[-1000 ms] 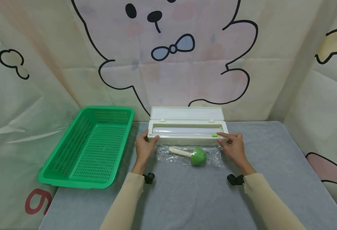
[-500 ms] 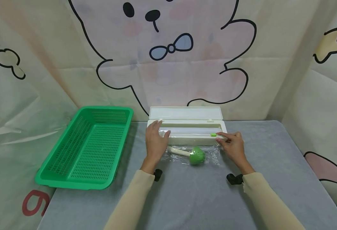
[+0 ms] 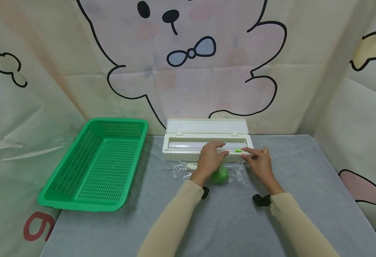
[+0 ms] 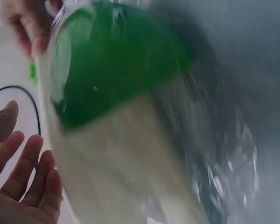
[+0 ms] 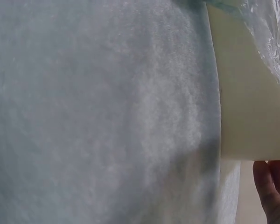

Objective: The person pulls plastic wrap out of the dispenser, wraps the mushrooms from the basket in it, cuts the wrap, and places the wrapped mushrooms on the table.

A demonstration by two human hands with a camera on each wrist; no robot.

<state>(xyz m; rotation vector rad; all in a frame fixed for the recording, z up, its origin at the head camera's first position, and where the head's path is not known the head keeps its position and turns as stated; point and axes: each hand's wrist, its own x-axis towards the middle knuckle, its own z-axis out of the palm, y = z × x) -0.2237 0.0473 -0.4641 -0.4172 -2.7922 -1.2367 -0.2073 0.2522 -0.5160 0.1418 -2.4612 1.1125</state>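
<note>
Film (image 3: 239,174) sits in front of the dispenser box (image 3: 189,136), probably flimsy and clingy, so grab its edges. My left hand (image 3: 208,160) is over the box, fingers apart; my right hand (image 3: 261,165) grips its right end.

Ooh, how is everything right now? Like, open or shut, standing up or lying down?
White rectangular plastic box: uncovered, clear roll showing inside
White plastic lid: open, swung back
Small green plastic slider: near the box's right end
Green-headed, white-stemmed toy: lying down, partly hidden
Clear plastic film: crinkled, over the toy
Green rectangular slatted plastic basket: upright
Left grip: holding nothing
Right grip: fingertip at the slider
</note>
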